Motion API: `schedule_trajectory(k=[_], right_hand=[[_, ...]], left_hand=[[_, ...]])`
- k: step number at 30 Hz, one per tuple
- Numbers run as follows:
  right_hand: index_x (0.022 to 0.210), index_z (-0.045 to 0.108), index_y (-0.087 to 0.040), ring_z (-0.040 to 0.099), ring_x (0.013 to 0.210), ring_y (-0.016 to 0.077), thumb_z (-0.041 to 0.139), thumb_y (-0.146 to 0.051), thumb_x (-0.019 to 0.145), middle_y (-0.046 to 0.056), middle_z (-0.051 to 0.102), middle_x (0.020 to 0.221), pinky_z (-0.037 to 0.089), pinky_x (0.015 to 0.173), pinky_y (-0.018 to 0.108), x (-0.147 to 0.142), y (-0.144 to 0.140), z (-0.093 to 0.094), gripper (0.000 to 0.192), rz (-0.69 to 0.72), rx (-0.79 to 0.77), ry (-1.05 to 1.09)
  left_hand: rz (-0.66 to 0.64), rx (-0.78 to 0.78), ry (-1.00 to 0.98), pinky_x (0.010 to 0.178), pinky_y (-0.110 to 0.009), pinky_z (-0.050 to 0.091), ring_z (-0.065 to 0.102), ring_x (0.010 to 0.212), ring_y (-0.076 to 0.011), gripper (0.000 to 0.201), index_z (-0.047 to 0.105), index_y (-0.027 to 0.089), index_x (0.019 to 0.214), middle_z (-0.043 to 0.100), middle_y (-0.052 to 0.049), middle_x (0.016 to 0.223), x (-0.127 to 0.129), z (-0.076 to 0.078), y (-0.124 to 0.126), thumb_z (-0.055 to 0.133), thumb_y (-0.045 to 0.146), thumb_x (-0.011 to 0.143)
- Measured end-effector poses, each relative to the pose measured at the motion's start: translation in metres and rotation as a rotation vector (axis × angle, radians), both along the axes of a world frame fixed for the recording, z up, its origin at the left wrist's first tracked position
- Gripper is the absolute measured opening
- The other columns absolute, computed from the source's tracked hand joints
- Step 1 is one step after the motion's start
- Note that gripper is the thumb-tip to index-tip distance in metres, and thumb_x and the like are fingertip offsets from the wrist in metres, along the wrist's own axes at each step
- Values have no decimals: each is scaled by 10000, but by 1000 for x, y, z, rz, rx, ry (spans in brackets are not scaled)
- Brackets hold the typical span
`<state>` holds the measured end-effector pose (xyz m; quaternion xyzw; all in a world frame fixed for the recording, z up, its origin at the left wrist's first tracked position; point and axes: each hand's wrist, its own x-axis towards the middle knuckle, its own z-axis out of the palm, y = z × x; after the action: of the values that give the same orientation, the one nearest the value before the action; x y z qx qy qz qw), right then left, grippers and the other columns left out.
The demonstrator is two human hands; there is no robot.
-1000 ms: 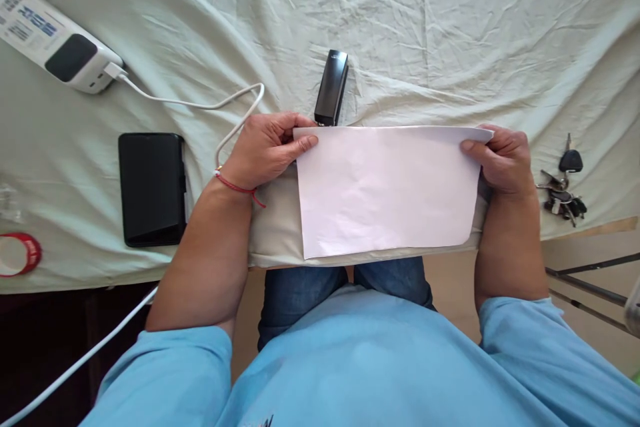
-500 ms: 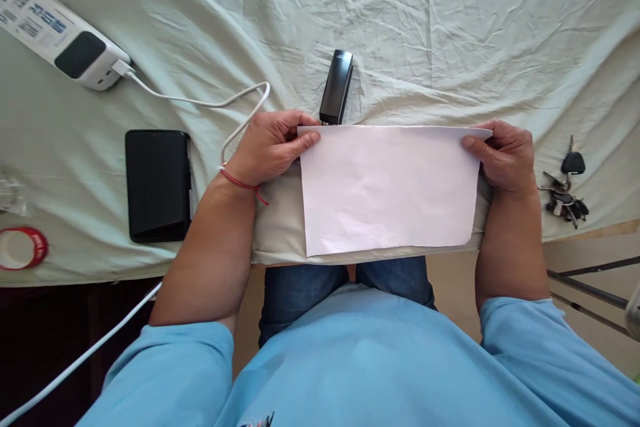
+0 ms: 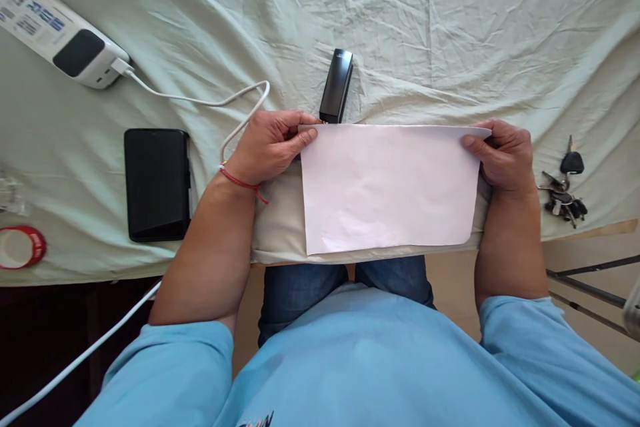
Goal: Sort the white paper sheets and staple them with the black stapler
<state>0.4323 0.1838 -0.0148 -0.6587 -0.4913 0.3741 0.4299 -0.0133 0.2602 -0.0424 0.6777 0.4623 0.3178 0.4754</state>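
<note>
A white sheet of paper (image 3: pixel 387 187) is held up near the table's front edge. My left hand (image 3: pixel 270 147) pinches its upper left corner and my right hand (image 3: pixel 503 153) pinches its upper right corner. A black stapler (image 3: pixel 337 85) lies on the pale green cloth (image 3: pixel 425 40) just beyond the paper's top edge, close to my left fingertips. The stapler's near end is hidden behind the sheet.
A black phone (image 3: pixel 157 184) lies left of my left arm. A white power strip (image 3: pixel 55 40) with a white cable (image 3: pixel 200 101) sits at the far left. A red tape roll (image 3: pixel 20 248) is at the left edge. Keys (image 3: pixel 564 187) lie at the right.
The view has shifted slightly. Both hands keep the same hold on the paper, which has barely moved.
</note>
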Motion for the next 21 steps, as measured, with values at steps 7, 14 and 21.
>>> schedule_trajectory(k=[7, 14, 21], right_hand=[[837, 850, -231, 498, 615, 96, 1092, -739, 669, -38, 669, 687, 379, 573, 265, 7, 0, -6, 587, 41, 48, -15], [813, 863, -232, 510, 601, 90, 1113, -779, 608, -39, 685, 676, 399, 563, 257, 5, 1, -5, 635, 23, 52, 15], [824, 871, -233, 524, 599, 89, 1123, -782, 599, -40, 681, 668, 405, 548, 244, 7, 1, -7, 645, 24, 43, 15]], left_hand=[[-13, -1, 28, 657, -312, 439, 586, 759, -181, 372, 915, 187, 1086, 733, -56, 860, 0, 9, -3, 846, 533, 968], [-15, 14, 12, 645, -300, 439, 584, 745, -175, 342, 950, 192, 1136, 726, -49, 834, -2, 4, -2, 844, 479, 983], [-18, 27, 25, 641, -286, 431, 577, 748, -169, 322, 934, 196, 1105, 699, -36, 811, -3, 4, -1, 851, 480, 978]])
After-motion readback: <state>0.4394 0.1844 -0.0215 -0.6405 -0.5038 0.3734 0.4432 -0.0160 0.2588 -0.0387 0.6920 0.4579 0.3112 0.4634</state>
